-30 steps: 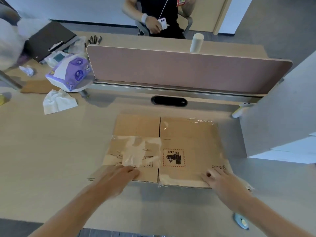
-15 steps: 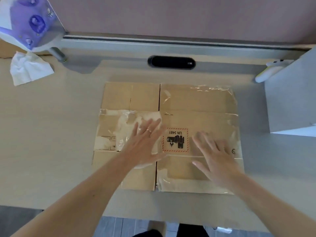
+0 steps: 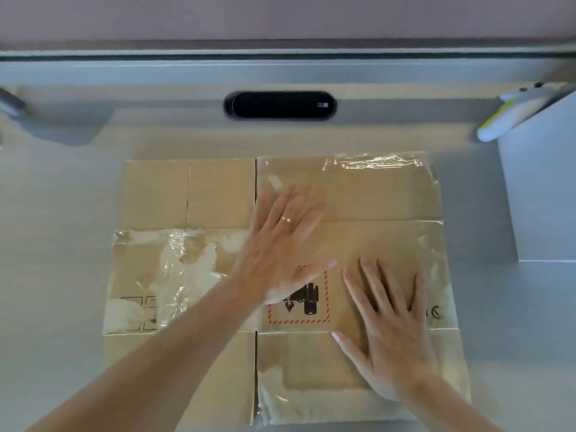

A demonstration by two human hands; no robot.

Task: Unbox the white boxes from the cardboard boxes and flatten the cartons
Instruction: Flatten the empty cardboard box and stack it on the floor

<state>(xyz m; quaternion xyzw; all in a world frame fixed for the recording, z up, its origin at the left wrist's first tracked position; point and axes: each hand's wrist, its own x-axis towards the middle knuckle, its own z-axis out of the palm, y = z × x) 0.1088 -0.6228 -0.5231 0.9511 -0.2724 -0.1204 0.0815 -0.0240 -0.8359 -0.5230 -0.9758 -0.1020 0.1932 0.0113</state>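
A flattened brown carton (image 3: 193, 198) lies spread on the pale desk, with clear tape across its panels and a red-dashed hazard label (image 3: 307, 307) near its middle. My left hand (image 3: 280, 244) lies flat, fingers apart, over the centre seam and the label's upper part. Palm down on the right panel beside the label rests my right hand (image 3: 389, 332), fingers spread. Neither hand holds anything. No white box shows fully; a white slab (image 3: 542, 188) stands at the right edge.
A black oval cable port (image 3: 280, 105) sits in the desk beyond the carton. A pink divider panel (image 3: 280, 14) runs along the back. A white and yellow-green handle-like object (image 3: 514, 113) lies at the far right. The desk's front edge is just under the carton.
My view has dropped closer over the carton. Both hands slid forward from the near edge onto the panels; the left hand moved right across the seam.
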